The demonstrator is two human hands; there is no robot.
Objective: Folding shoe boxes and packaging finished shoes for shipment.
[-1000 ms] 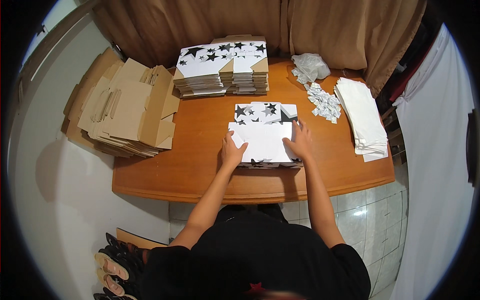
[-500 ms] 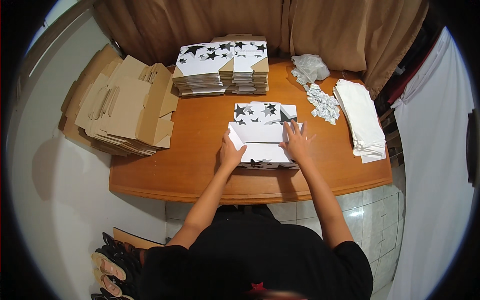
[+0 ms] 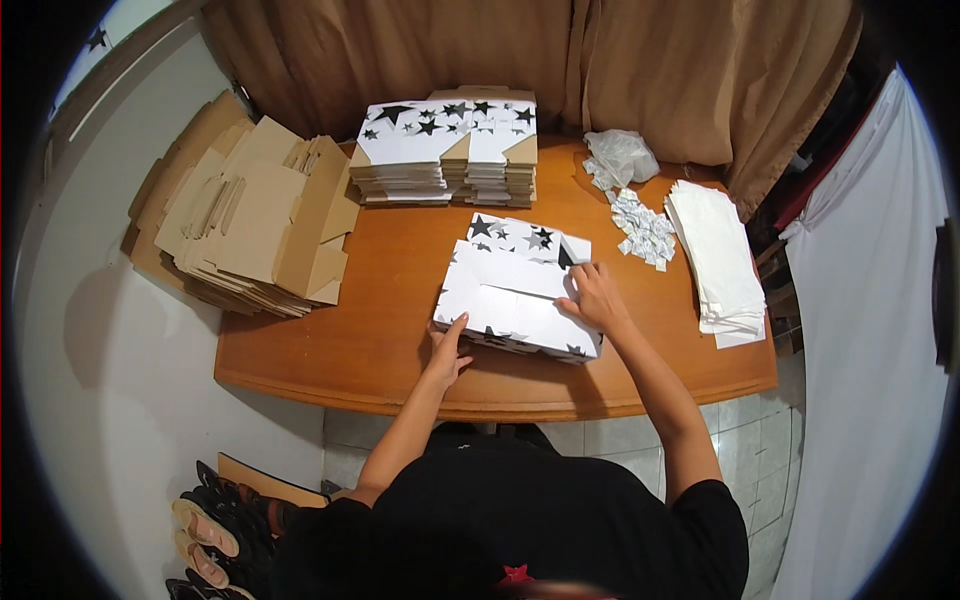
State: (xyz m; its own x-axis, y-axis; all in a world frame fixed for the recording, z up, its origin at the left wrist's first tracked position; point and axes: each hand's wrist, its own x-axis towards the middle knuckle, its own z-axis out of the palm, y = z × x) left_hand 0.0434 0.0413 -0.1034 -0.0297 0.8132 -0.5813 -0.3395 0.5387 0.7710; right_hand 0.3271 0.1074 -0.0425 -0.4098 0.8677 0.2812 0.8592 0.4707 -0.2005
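Note:
A white cardboard box printed with black and grey stars sits slightly turned on the wooden table in front of me. Its star-printed lid panel stands out at the far side, and white flaps are folded over the top with a slit between them. My left hand grips the near left corner, thumb against the side and fingers partly hidden low beside it. At the right end, my right hand has curled fingers on the edge of the flap and the box's side.
Flattened star-printed boxes are stacked at the back. Brown cardboard blanks pile up at the left. Toward the right lie small white packets, a clear plastic bag and a stack of white sheets.
The box has turned clockwise, its left end coming nearer me. My left hand slid down to the near left corner, while my right hand's spread fingers curled in; the top flaps now lie flatter.

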